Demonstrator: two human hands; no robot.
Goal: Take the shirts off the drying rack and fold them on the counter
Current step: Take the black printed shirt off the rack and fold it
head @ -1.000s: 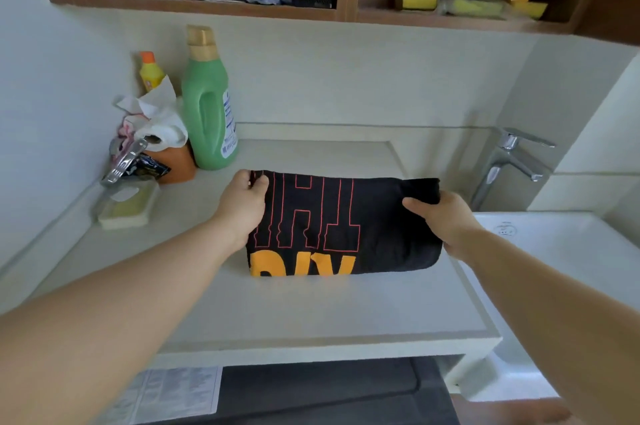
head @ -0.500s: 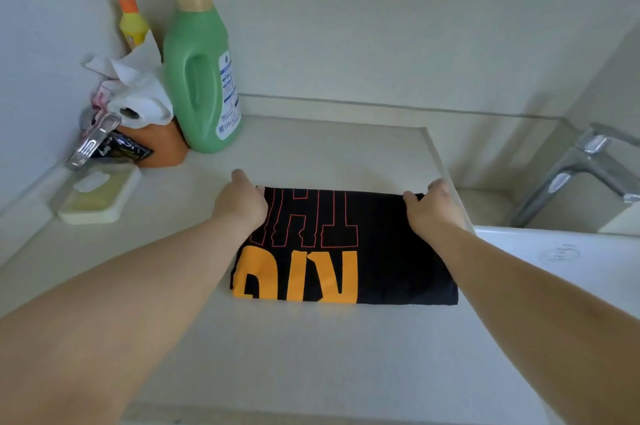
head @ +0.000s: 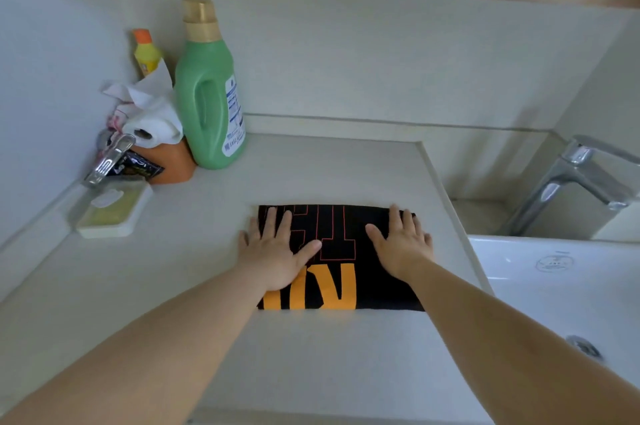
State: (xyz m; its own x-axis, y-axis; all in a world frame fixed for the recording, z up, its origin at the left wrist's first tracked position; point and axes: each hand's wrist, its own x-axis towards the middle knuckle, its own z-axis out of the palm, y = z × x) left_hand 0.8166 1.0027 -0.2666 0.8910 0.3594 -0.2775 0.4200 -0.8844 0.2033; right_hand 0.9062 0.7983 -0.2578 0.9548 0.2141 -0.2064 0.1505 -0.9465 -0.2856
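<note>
Head view: black shirt [head: 346, 251] folded to a compact rectangle, lying flat on counter [head: 311, 355], mid-surface, right edge near the drop to sink [head: 554, 286]. Left hand [head: 277, 251] flat on shirt's left part, fingers spread wide, palm down, little finger off the cloth edge onto counter. Right hand [head: 403, 244] flat on right part, fingers straight and splayed, holding nothing, pressing only.

Step in hand, by the look of it: smoothing/pressing the last fold. To do well:
- keep palms flat, press w/ even weight, no pinching
- sweep from centre out to both ends to push air + creases out
- check far and near edges run parallel, corners square; near edge looks straight, far edge too
- avoid dragging fabric sideways, else inner layers may shift and bulge
- mind right end near counter lip, so as not to nudge shirt toward sink

Fold looks tidy; prob. near done for this shirt. Drying rack not in view, so no count of shirts left.

Writing: shirt print upside-down from this angle, big orange block letters on near half, thin red outline letters on far half; partly covered by hands, can't read for sure. Green bottle [head: 207, 95] w/ white label, text too small. Yellow bottle [head: 147, 55] behind it, label unreadable. Round mark on sink rim, illegible.
</note>
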